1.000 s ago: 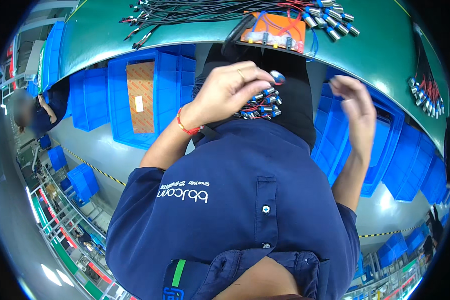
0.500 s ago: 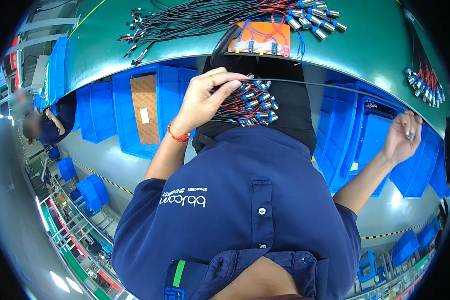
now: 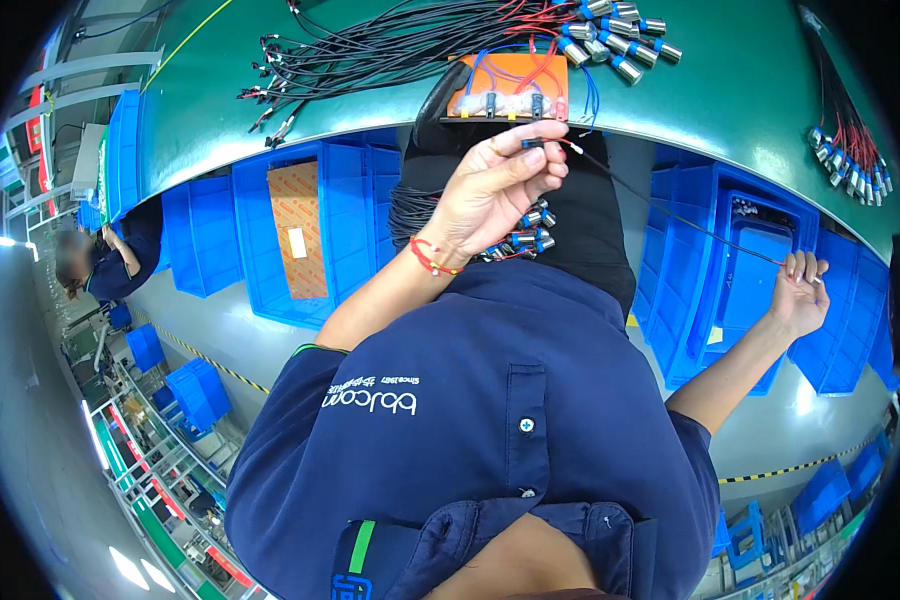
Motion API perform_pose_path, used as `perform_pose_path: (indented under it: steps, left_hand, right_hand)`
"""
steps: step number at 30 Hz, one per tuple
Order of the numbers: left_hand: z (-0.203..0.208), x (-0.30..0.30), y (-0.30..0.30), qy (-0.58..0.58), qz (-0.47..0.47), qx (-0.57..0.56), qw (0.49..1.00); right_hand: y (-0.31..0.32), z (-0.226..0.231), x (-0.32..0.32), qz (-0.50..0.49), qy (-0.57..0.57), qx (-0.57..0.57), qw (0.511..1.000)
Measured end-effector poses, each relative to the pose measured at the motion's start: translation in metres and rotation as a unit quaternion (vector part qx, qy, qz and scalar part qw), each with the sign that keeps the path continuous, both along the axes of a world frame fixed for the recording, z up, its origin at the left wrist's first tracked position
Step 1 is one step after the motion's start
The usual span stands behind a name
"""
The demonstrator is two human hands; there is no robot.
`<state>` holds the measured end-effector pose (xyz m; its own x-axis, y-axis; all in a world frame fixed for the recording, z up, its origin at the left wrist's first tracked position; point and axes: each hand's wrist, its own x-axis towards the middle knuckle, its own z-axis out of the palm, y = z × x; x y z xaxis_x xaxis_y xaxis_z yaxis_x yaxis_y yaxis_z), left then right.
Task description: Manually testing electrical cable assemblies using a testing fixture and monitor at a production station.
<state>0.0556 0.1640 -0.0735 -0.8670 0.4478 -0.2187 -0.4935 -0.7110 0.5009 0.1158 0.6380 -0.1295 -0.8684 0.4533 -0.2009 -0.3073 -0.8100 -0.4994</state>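
My left hand (image 3: 497,192) is closed in a pinch on one end of a thin black cable (image 3: 660,208), where a small dark connector shows between thumb and forefinger. A red wire and a white bit stick out beside the fingertips. The cable runs across to the right, sagging slightly, into my right hand (image 3: 799,293), whose curled fingers grip its other part. Just beyond my left hand is an orange fixture block (image 3: 507,80) with blue and red wires and clear-covered sockets at the bench edge. On my lap lies a bundle of cables with silver-and-blue metal ends (image 3: 532,240), partly hidden by my left hand.
The green bench (image 3: 670,90) carries a large bundle of black cables (image 3: 370,60) with metal ends (image 3: 625,40), plus a smaller bundle (image 3: 852,165) at right. Blue bins (image 3: 202,235) stand below the bench on both sides. A person (image 3: 120,250) sits at far left.
My left hand has moved right and slightly away from me, to the near side of the orange block. My right hand has come down and slightly left; the cable now hangs at a slant.
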Motion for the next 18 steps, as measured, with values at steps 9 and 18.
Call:
perform_pose_path:
  steps: [9, 18]
  left_hand:
    - [-0.012, -0.006, 0.023, 0.015, -0.003, -0.205, 0.979]
    - [-0.015, -0.006, 0.029, 0.075, 0.101, -0.325, 0.937]
  right_hand:
    - [-0.077, 0.009, -0.029, 0.109, 0.022, 0.104, 0.988]
    - [-0.107, 0.013, -0.048, 0.131, 0.024, 0.114, 0.984]
